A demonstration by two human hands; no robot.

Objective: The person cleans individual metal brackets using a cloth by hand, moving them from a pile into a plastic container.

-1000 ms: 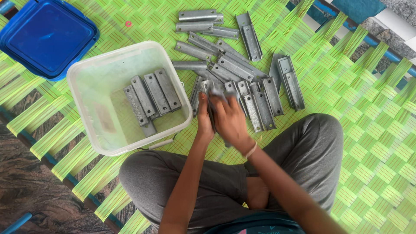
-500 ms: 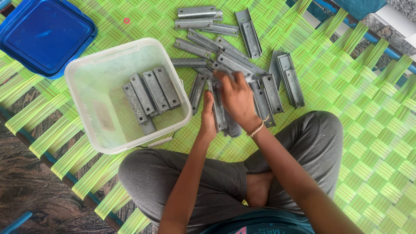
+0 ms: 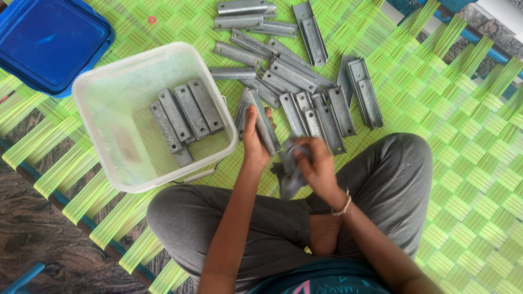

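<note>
Gripping a metal bracket [image 3: 260, 122], left hand [image 3: 252, 142]; right hand [image 3: 316, 166] clutching grey cloth [image 3: 290, 175].

The person wore grey trousers [image 3: 256, 223] of soft, slightly creased cloth, which covered both knees. Below the right hand [image 3: 316, 166], a thin pale thread bracelet [image 3: 343, 204] circled the wrist. Both forearms were bare (no sleeves reached them). Nearest the camera, beneath the left hand [image 3: 253, 139], showed the hem of a teal shirt [image 3: 321, 280] with pink print.
</note>
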